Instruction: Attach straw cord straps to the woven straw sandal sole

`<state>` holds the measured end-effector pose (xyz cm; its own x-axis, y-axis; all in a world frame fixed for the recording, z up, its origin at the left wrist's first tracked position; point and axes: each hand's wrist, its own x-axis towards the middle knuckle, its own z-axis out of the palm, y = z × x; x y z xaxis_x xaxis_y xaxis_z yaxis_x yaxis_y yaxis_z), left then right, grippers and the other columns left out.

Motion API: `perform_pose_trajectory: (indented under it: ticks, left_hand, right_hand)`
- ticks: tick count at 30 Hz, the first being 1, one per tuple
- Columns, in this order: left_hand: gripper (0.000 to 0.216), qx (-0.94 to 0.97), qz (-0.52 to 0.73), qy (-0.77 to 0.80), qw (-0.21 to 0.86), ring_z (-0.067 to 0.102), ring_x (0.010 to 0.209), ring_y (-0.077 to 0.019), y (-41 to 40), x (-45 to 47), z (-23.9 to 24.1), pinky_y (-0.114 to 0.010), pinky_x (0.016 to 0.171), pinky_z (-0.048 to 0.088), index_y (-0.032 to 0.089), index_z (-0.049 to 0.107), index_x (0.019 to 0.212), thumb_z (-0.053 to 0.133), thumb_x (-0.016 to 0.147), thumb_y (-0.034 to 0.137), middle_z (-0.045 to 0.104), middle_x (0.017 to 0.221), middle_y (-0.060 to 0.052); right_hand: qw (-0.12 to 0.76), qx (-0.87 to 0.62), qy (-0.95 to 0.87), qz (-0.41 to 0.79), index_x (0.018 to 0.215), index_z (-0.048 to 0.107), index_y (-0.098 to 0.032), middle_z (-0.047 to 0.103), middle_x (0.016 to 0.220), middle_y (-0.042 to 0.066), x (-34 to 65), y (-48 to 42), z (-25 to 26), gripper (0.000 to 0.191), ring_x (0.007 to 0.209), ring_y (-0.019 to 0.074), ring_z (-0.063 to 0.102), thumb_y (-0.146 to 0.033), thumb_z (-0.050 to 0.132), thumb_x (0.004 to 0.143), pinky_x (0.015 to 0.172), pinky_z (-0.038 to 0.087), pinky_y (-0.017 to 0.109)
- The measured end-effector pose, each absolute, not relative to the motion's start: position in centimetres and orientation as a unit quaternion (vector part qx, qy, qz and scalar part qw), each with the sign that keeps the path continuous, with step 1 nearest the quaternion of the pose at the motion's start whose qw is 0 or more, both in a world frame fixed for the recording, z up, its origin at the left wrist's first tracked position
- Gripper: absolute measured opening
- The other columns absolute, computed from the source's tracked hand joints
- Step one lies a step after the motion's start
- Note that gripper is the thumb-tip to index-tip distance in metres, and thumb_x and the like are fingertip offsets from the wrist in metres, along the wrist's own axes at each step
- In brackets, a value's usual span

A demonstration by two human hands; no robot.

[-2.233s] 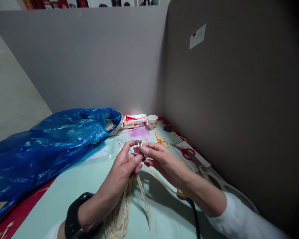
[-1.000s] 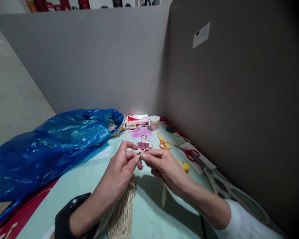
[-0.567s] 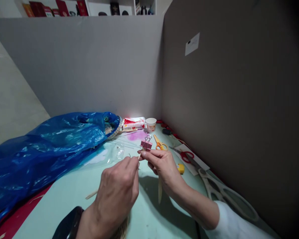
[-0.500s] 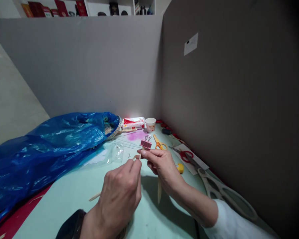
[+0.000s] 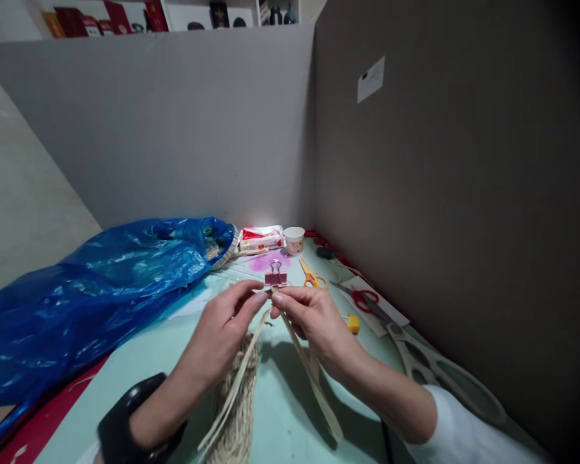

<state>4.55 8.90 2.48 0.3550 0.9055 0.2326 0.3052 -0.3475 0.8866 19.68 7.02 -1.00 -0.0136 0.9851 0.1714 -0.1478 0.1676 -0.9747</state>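
Note:
My left hand [image 5: 234, 314] and my right hand [image 5: 310, 317] meet over the middle of the table, thumbs and forefingers pinched close together. Between the fingertips are pale straw strips [image 5: 318, 388], whose loose ends hang down on both sides. A pink binder clip [image 5: 275, 278] stands just above the fingertips with its wire handles upward, at the top of the strips. Below my left hand lies a woven straw braid [image 5: 236, 412], running toward the near edge. The exact crossing of the strips is hidden by my fingers.
A blue plastic bag [image 5: 101, 290] fills the left side. At the back are a red and white packet [image 5: 261, 238] and a paper cup [image 5: 294, 240]. Orange scissors [image 5: 312, 276], red-handled scissors [image 5: 366, 299], large grey scissors [image 5: 430, 367] and a yellow tape measure [image 5: 352, 323] lie to the right, along a partition [image 5: 439, 193].
My left hand has moved up and turned, now pinching beside the right fingertips. The straw ends and the braid beneath have come into view. The clip has shifted slightly left and straightened.

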Motion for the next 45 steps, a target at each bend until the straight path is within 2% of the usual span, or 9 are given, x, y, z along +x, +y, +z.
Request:
perform_pose_trajectory:
  ticks: [3,8,13,17,21,25,29,36,45]
  left_hand:
    - [0.029,0.606,0.352,0.372,0.609,0.045,0.055,-0.01,9.5,5.2,1.2,-0.021,0.052,0.038,0.017,0.061,0.095,0.061,0.085,0.044,0.049,0.063,0.004]
    - [0.033,0.552,0.377,0.389,0.634,0.016,0.042,-0.0038,9.5,5.8,-0.3,-0.014,0.039,0.011,0.018,0.056,0.103,0.057,0.087,0.047,0.034,0.053,0.011]
    - [0.03,0.56,0.404,0.379,0.617,0.026,0.039,-0.0032,9.8,5.5,-0.5,-0.015,0.039,0.016,0.017,0.057,0.086,0.059,0.087,0.047,0.046,0.049,0.008]
    - [0.033,0.561,0.401,0.362,0.627,0.027,0.041,-0.0034,9.8,5.6,-0.4,-0.016,0.041,0.02,0.016,0.056,0.077,0.056,0.089,0.047,0.049,0.05,0.006]
    - [0.032,0.553,0.359,0.36,0.66,0.015,0.039,-0.0042,9.7,5.3,0.0,-0.018,0.039,0.013,0.018,0.052,0.08,0.052,0.091,0.048,0.039,0.045,0.01]
    - [0.029,0.559,0.326,0.354,0.675,0.026,0.046,-0.0053,9.8,4.9,0.4,-0.016,0.041,0.017,0.018,0.052,0.089,0.063,0.084,0.044,0.046,0.058,0.007]
    - [0.028,0.585,0.323,0.378,0.641,0.027,0.046,-0.005,10.1,4.6,0.5,-0.017,0.041,0.017,0.017,0.054,0.086,0.065,0.082,0.042,0.048,0.063,0.005]
    - [0.038,0.66,0.357,0.417,0.512,0.023,0.045,-0.0077,10.5,4.4,0.3,-0.024,0.043,0.014,0.016,0.055,0.057,0.064,0.081,0.045,0.034,0.049,0.007]
    - [0.022,0.694,0.447,0.45,0.341,0.045,0.064,-0.0148,10.3,5.0,0.2,-0.025,0.062,0.034,0.017,0.065,0.062,0.064,0.08,0.03,0.054,0.06,0.003]
  right_hand:
    - [0.533,-0.382,-0.557,0.509,0.064,0.064,-0.016,0.054,0.054,-0.002,19.2,6.5,-0.5,0.03,0.046,0.0087,0.032,-0.039,0.058,0.083,0.047,0.023,0.025]
    - [0.496,-0.374,-0.615,0.487,0.076,0.068,-0.016,0.063,0.074,0.001,19.4,6.5,-0.6,0.015,0.072,0.0145,0.053,-0.022,0.057,0.084,0.066,0.038,0.025]
    - [0.48,-0.424,-0.659,0.395,0.096,0.061,-0.02,0.069,0.082,0.002,20.1,6.3,-1.0,0.01,0.082,0.0189,0.061,-0.022,0.054,0.089,0.076,0.042,0.03]
    - [0.444,-0.467,-0.692,0.324,0.085,0.056,-0.021,0.069,0.078,-0.001,20.3,6.0,-0.6,0.006,0.075,0.0173,0.063,-0.021,0.053,0.09,0.07,0.041,0.028]
    - [0.441,-0.493,-0.686,0.302,0.084,0.056,-0.021,0.068,0.075,-0.001,20.0,5.9,-0.3,0.006,0.071,0.0167,0.061,-0.017,0.054,0.088,0.068,0.04,0.028]
    - [0.453,-0.499,-0.667,0.318,0.088,0.056,-0.021,0.069,0.075,0.0,19.7,5.9,-0.3,0.003,0.074,0.0177,0.063,-0.02,0.054,0.089,0.068,0.04,0.027]
    - [0.446,-0.502,-0.676,0.304,0.088,0.057,-0.021,0.071,0.078,0.001,19.8,5.7,-0.3,0.006,0.074,0.0172,0.064,-0.021,0.053,0.091,0.066,0.04,0.026]
    - [0.395,-0.541,-0.736,0.095,0.087,0.062,-0.019,0.068,0.077,0.003,19.7,5.6,-0.6,0.01,0.067,0.0168,0.057,-0.018,0.053,0.091,0.064,0.036,0.028]
    - [0.412,-0.522,-0.747,-0.019,0.082,0.06,-0.017,0.065,0.076,0.005,19.2,5.1,-1.4,0.012,0.07,0.0186,0.056,-0.018,0.051,0.09,0.065,0.036,0.03]
